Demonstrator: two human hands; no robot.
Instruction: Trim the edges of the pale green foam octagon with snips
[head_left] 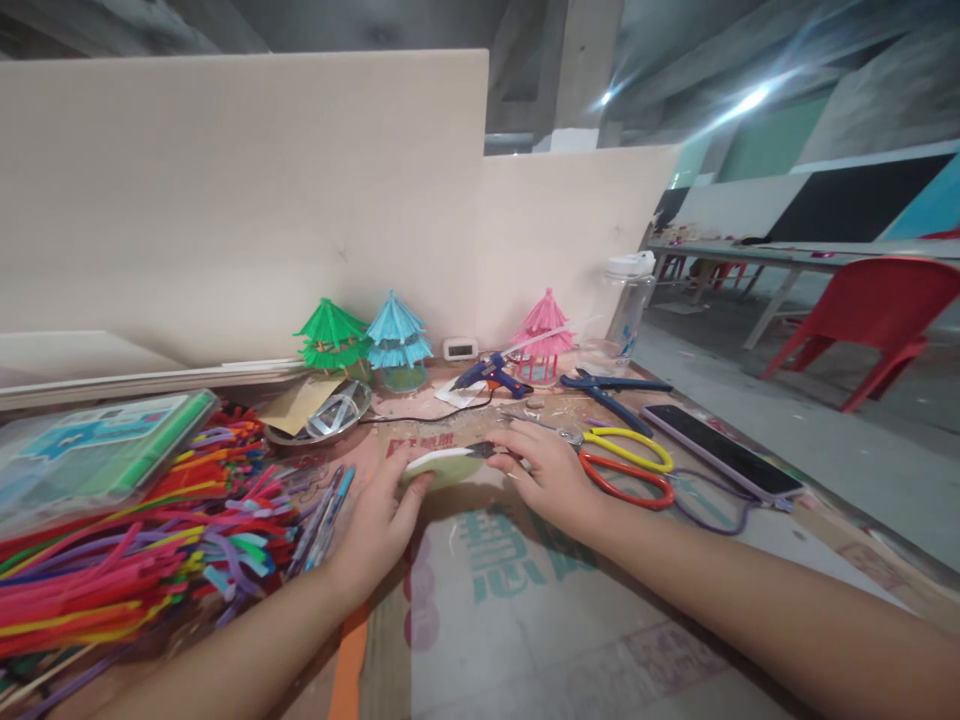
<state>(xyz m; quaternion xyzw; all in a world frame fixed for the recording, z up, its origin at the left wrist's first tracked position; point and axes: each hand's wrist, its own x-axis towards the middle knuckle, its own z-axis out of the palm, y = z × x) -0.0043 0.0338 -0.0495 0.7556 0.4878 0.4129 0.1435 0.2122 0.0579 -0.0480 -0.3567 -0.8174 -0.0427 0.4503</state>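
Note:
My left hand (386,510) grips a thin, pale green disc (450,468) with a white rim, thumb on the near face and fingers behind it. My right hand (551,480) is closed at the disc's right edge, fingers pinched around a small dark pointed piece (482,450). Its tip meets the disc's edge; its other end is hidden by the hand, so I cannot tell what kind it is. Just right of that hand lie scissors (630,450) with one yellow and one orange-red handle, their blades partly covered.
Colourful pipe cleaners (142,540), pens (322,520) and a plastic case (97,450) lie left. Behind stand green (330,335), blue (397,335) and pink (546,330) small pavilions, a glue gun (491,375) and a bottle (628,305). Pliers (611,390) and a phone (720,450) lie right.

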